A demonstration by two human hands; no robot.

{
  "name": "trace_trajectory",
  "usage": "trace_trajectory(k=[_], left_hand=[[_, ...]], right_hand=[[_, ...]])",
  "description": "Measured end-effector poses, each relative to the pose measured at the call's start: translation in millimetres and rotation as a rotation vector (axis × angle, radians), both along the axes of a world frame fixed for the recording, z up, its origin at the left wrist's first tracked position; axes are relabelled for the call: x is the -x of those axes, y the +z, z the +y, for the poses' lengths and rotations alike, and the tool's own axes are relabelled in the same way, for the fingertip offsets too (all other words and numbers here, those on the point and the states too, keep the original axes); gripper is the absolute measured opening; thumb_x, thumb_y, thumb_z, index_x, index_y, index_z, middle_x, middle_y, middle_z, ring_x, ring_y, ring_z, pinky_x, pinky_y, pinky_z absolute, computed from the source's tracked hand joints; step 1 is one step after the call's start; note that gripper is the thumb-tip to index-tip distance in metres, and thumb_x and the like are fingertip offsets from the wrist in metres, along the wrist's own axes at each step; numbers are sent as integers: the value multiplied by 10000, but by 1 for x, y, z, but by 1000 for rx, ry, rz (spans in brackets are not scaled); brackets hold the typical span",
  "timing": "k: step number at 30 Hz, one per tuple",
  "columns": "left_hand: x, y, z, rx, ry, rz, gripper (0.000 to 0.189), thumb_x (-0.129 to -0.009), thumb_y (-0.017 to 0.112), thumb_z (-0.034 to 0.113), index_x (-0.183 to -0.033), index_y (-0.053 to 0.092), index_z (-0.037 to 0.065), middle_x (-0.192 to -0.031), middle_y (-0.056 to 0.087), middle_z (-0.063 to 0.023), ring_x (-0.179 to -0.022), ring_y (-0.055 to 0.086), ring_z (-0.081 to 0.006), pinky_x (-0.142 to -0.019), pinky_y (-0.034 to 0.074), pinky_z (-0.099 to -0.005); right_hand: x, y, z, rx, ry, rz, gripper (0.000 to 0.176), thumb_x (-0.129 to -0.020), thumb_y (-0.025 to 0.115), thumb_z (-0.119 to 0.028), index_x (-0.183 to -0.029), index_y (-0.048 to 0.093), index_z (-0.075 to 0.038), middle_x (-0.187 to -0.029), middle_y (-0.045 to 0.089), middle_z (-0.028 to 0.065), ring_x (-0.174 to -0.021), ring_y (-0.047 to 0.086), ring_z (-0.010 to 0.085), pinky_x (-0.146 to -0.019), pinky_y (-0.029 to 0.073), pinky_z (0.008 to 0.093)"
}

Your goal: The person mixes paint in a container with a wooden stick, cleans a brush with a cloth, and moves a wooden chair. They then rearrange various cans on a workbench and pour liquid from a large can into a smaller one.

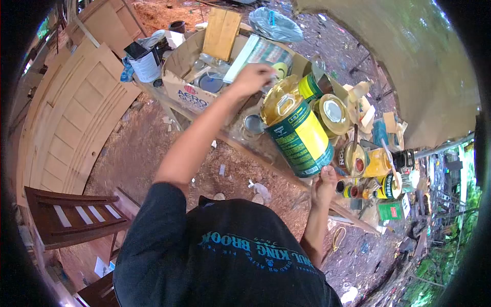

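Note:
A large green and yellow can [302, 135] is tilted over the workbench, its rim and wire handle coated with yellowish residue. My right hand [325, 185] grips its lower edge, thumb against the base. Just beyond the rim, my left hand [253, 79] has its fingers curled together; something pale at the blurred fingertips cannot be made out. A round yellow-smeared lid or can top [333, 113] is right of the large can, with a smaller green and yellow can [309, 87] behind. A clear cup or jar [253, 124] stands to the left.
A cardboard box [189, 97] holds containers and a wooden board [222, 33]. Jars and cans, including a yellow-filled container [377, 162], crowd the bench's right side. Carved door panels [71, 112] lean at left, above a dark wooden piece [76, 217]. A plastic bag [276, 24] lies behind.

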State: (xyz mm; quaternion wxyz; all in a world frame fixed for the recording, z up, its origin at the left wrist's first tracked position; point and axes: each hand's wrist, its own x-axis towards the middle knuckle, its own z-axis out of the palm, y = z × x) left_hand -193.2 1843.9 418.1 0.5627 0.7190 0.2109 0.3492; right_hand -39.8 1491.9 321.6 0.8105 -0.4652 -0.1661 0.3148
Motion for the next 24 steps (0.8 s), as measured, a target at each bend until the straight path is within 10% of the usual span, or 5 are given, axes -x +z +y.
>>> trace_trajectory(k=[4, 10, 16, 21, 24], left_hand=[[65, -11, -33, 602, -1, -191, 239, -967, 510, 156, -1073, 623, -26, -949, 645, -68, -864, 604, -117, -743, 488, -249], [104, -73, -99, -39, 628, -105, 211, -914, 562, 138, -1023, 627, -31, -950, 660, -130, -855, 634, -188, -742, 490, -293], [90, -177, -123, -174, 371, 443, 490, -830, 647, 132, -1271, 465, 18, -1134, 603, -179, -1012, 600, -256, -845, 483, -389], [38, -218, -90, 44, 208, -134, 805, -692, 792, 249, -1324, 350, 17, -1233, 510, -199, -1106, 532, -334, -882, 461, -445], [29, -230, -84, -114, 292, 70, 936, -615, 837, 349, -1329, 331, 17, -1279, 453, -213, -1146, 483, -382, -914, 438, -470]], right_hand=[[8, -14, 13, 11, 16, 3, 78, -859, 646, -55, -871, 571, -70, -819, 604, 15, -733, 553, 109, -687, 451, 249], [1, -37, 19, 38, 55, -4, 80, -873, 638, -75, -863, 564, -50, -846, 616, 39, -757, 566, 128, -721, 460, 263], [2, -6, 31, 147, 21, -156, 110, -888, 628, -107, -831, 556, -46, -760, 593, 41, -625, 540, 128, -580, 460, 271], [2, 12, 38, 179, 85, -212, 134, -892, 628, -119, -815, 552, -39, -692, 575, 39, -570, 515, 113, -540, 437, 253], [4, 21, 45, 267, 43, -287, 130, -892, 626, -113, -804, 558, -45, -682, 576, 22, -558, 510, 106, -528, 409, 241]])
